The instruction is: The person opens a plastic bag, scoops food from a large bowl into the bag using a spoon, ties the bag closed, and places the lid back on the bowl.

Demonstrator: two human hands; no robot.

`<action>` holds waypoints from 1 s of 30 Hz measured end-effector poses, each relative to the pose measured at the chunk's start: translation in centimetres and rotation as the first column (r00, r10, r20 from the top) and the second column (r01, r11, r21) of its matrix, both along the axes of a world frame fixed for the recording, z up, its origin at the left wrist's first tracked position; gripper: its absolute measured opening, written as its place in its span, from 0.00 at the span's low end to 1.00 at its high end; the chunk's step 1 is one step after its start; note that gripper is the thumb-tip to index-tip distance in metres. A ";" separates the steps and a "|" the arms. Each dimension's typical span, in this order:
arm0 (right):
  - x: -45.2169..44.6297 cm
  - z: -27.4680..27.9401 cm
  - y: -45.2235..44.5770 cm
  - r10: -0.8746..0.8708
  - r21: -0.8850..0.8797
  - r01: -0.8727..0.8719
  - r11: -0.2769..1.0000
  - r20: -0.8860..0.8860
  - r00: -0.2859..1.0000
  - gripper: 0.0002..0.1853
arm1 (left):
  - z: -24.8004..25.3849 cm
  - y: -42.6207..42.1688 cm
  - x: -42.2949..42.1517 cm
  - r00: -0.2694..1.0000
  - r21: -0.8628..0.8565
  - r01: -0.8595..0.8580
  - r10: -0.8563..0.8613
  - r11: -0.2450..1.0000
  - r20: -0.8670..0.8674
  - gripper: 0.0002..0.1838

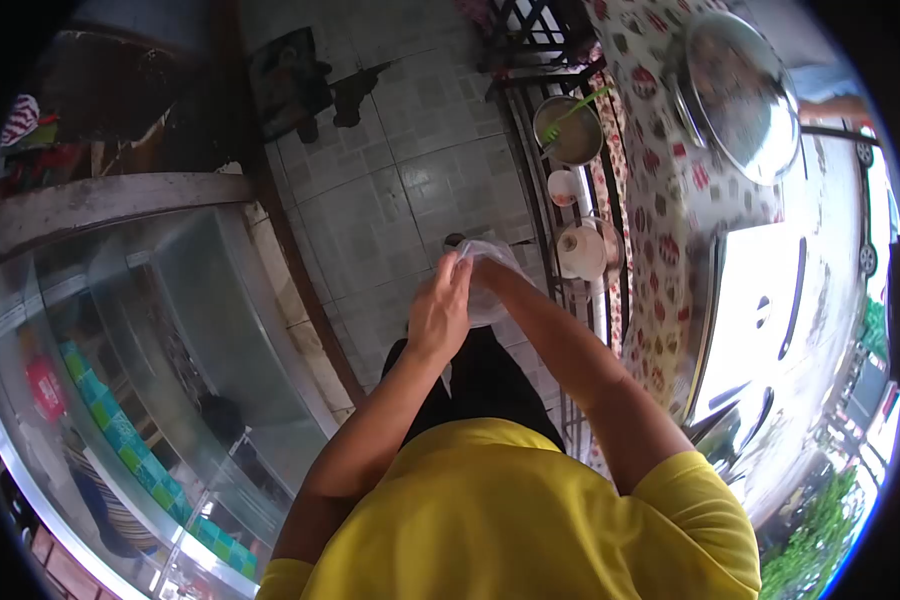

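A clear, thin plastic bag (492,308) hangs between my two hands in the middle of the view, over the tiled floor. My left hand (442,308) is closed on the rim of the bag, with its fingers pointing up and pressed together. On the right, my right hand (490,272) is partly covered by the see-through plastic and appears to be inside the bag's mouth. Its fingers are hidden behind the plastic and my left hand, so their pose is unclear.
At the right, a bench (532,165) carries a metal pot (582,145) with a green utensil, a small cup (563,188) and a pale container (581,252). Beyond it, a patterned tablecloth (660,220) lies under a large metal-rimmed bowl (740,95). A glass case (260,320) stands left.
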State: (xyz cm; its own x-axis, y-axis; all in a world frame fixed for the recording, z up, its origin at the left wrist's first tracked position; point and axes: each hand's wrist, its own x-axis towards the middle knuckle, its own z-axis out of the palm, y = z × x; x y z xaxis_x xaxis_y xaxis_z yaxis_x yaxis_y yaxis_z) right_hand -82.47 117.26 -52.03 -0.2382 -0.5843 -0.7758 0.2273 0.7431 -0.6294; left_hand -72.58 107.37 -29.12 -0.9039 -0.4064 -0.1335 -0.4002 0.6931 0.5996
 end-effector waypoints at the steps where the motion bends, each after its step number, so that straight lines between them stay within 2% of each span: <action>1: -1.1 -3.5 0.6 0.399 -0.022 -0.416 0.909 -0.240 0.885 0.19 | -0.9 -0.4 -1.0 0.999 0.015 -0.011 0.010 1.000 0.041 0.27; 2: -2.1 -7.1 1.2 0.627 0.037 -0.715 0.698 -0.514 0.586 0.21 | -1.6 -0.7 -1.7 0.996 0.027 -0.020 0.018 0.999 0.084 0.27; 3: -3.0 -5.0 0.6 0.650 0.048 -0.729 0.683 -0.495 0.576 0.20 | -2.1 -0.9 -2.6 0.997 0.026 -0.026 0.024 0.999 0.073 0.28; 5: -3.9 -1.0 0.2 0.624 0.029 -0.665 0.747 -0.375 0.685 0.19 | -2.9 -0.9 -4.3 0.998 0.020 -0.020 0.019 1.000 0.052 0.29; 6: -4.1 0.3 0.0 0.609 0.025 -0.641 0.767 -0.341 0.716 0.19 | -3.3 -0.9 -4.9 1.000 0.010 0.023 -0.023 1.000 0.008 0.27; 9: -4.3 2.9 -0.1 0.590 0.038 -0.612 0.790 -0.321 0.741 0.17 | -3.5 -0.5 -6.2 0.980 -0.029 0.194 -0.193 0.981 0.048 0.24; 11: -4.4 5.0 -0.4 0.635 0.094 -0.654 0.750 -0.378 0.674 0.16 | -4.3 0.3 -6.1 0.975 -0.031 0.215 -0.212 0.976 0.073 0.24; 13: -4.3 8.9 -0.9 0.715 0.206 -0.729 0.653 -0.485 0.503 0.16 | -4.8 0.3 -6.1 0.978 -0.018 0.190 -0.187 0.982 0.095 0.24; 14: -4.2 11.0 -1.1 0.736 0.252 -0.745 0.618 -0.519 0.434 0.15 | -5.2 0.0 -6.0 0.988 0.067 0.136 -0.140 0.988 0.068 0.26; 15: -4.2 13.1 -1.2 0.538 0.089 -0.550 0.830 -0.384 0.750 0.15 | -5.2 -0.5 -6.0 0.992 0.081 0.104 -0.109 0.991 0.063 0.25; 16: -3.5 14.6 -0.7 0.259 -0.018 -0.267 0.964 -0.186 0.948 0.16 | -5.3 -1.1 -5.9 0.995 0.097 0.070 -0.076 0.993 0.057 0.24; 17: -3.5 15.9 -0.6 -0.057 -0.056 0.059 0.997 0.041 0.998 0.16 | -5.4 -1.7 -5.9 0.998 0.113 0.035 -0.040 0.993 0.050 0.23; 18: -4.7 17.9 -1.2 -0.056 -0.098 0.059 0.993 0.028 0.998 0.16 | -6.2 -2.0 -5.8 0.994 0.187 -0.017 -0.003 0.982 0.109 0.28; 20: -7.6 20.9 -2.2 -0.059 -0.184 0.058 0.981 0.002 0.998 0.16 | -7.0 -3.1 -5.8 0.983 0.170 -0.102 0.072 0.980 0.169 0.29; 21: -9.6 19.8 -2.6 -0.253 -0.118 0.266 0.957 0.108 0.961 0.14 | -7.6 -3.8 -5.8 0.975 0.160 -0.135 0.103 0.978 0.196 0.30; 22: -12.5 17.9 -3.2 -0.442 -0.030 0.456 0.889 0.199 0.875 0.12 | -7.4 -4.6 -5.9 0.984 0.171 -0.161 0.144 0.972 0.106 0.30; 23: -14.8 12.6 -3.0 -0.614 -0.001 0.614 0.789 0.047 0.788 0.10 | -7.4 -5.1 -6.0 0.978 0.198 -0.195 0.175 0.961 0.112 0.30; 24: -17.6 8.8 -3.6 -0.686 -0.032 0.689 0.724 -0.133 0.715 0.10 | -7.6 -5.6 -5.9 0.971 0.224 -0.229 0.207 0.947 0.119 0.30; 25: -20.2 -0.1 -1.0 -0.568 -0.097 0.575 0.812 -0.353 0.743 0.09 | -8.0 -6.1 -5.8 0.963 0.249 -0.264 0.238 0.932 0.129 0.30; 26: -22.7 -8.9 1.5 -0.433 -0.107 0.462 0.880 -0.580 0.690 0.09 | -8.5 -6.6 -5.4 0.949 0.285 -0.305 0.266 0.909 0.168 0.30; 27: -24.1 -11.7 1.7 -0.590 0.027 0.663 0.748 -0.429 0.683 0.09 | -8.9 -6.9 -4.8 0.931 0.320 -0.352 0.294 0.879 0.216 0.30; 28: -25.9 -14.8 1.7 -0.730 0.198 0.780 0.593 -0.276 0.625 0.09 | -9.4 -7.1 -4.2 0.906 0.348 -0.408 0.330 0.844 0.264 0.31; 29: -27.7 -17.8 1.6 -0.856 0.383 0.836 0.393 -0.180 0.485 0.09 | -9.9 -7.3 -3.6 0.882 0.328 -0.450 0.356 0.831 0.308 0.30; 30: -28.8 -19.8 1.7 -0.825 0.407 0.832 0.378 -0.260 0.502 0.07 | -10.3 -7.4 -2.9 0.856 0.307 -0.487 0.378 0.818 0.352 0.30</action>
